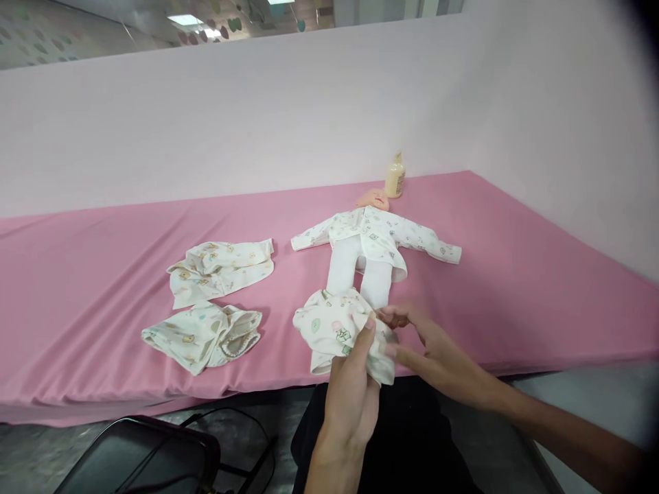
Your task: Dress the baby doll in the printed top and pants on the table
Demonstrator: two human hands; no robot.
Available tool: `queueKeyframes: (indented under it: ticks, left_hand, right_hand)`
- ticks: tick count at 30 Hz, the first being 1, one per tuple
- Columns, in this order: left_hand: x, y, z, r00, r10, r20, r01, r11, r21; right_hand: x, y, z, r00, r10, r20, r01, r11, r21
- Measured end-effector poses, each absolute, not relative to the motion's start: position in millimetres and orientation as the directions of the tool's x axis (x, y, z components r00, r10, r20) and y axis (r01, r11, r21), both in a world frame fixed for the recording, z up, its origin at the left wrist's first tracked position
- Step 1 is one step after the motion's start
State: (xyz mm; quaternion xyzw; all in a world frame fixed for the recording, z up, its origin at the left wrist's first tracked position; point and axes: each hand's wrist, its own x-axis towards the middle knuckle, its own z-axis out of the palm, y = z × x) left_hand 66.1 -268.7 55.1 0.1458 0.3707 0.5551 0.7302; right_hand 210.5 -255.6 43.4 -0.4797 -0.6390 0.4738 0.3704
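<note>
Pink cloth: covers the whole table (pixel 77 322) from left edge to right edge, front hem hanging over the near side.
Black chair: a dark seat (pixel 139 456) sits below the table's near edge, far left, partly cut off.
Folded top: a printed baby garment (pixel 220 269) lies left of centre, flat on the cloth.
Second garment: another printed piece (pixel 202 335) lies just nearer the front edge, close to the folded top but apart from it.
Left hand: the left hand (pixel 353 387) comes up over the near edge, fingers pinched on the printed trousers (pixel 337 329), clenched on the fabric at their lower right side.
Printed trousers: bunched at the near edge, centre, touching the doll's feet.
Doll: the doll (pixel 368 247) lies on its back, head toward the far edge, in a printed jacket and white leggings, arms spread.
Right hand: the right hand (pixel 427 350) reaches in from the right, fingertips gripping the same trousers beside the left thumb.
Bottle: a cream bottle (pixel 395 177) stands upright at the far edge just behind the doll's head; contents cannot be told.
</note>
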Motion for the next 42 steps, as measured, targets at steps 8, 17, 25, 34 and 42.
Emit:
queueKeyframes:
  ticks: [8,17,25,34,42]
  left_hand:
    - [62,-269,56,0.141,0.911,-0.387,-0.638,0.382,0.668]
    - [63,-268,58,0.227,0.916,-0.331,-0.611,0.399,0.684]
    - [57,-267,45,0.36,0.9,-0.246,-0.47,0.403,0.785]
    - [62,-277,47,0.271,0.939,-0.213,-0.4,0.311,0.862]
    - [44,-297,46,0.282,0.954,-0.104,-0.315,0.195,0.929]
  right_hand:
    - [203,-245,58,-0.461,0.867,-0.188,0.324,-0.033,-0.946]
    - [187,-261,51,-0.254,0.961,0.112,0.475,0.225,-0.851]
    - [187,-267,51,-0.215,0.971,0.109,0.527,0.209,-0.823]
    - [203,-256,28,-0.149,0.983,0.107,0.519,0.17,-0.837]
    - [210,-244,13,-0.047,0.979,0.198,0.652,0.18,-0.736]
